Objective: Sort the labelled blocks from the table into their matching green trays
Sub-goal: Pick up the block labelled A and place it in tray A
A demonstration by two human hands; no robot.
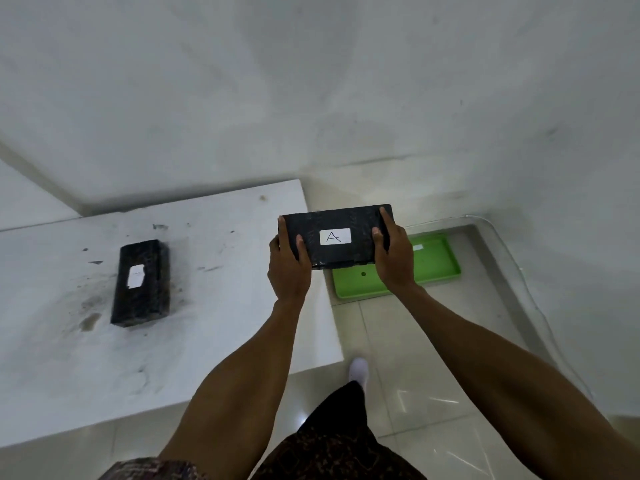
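Observation:
A black block with a white label marked A is held in the air past the table's right edge. My left hand grips its left end and my right hand grips its right end. Below and behind it, a green tray lies on the floor by the wall, partly hidden by the block and my right hand; a small white label shows on it. A second black block with a torn white label lies flat on the white table; its letter is unreadable.
The table top is smudged with dark marks around the second block. White walls meet in a corner behind the tray. A thin cable runs along the floor at the right. My foot in a white sock stands on the tiled floor beside the table.

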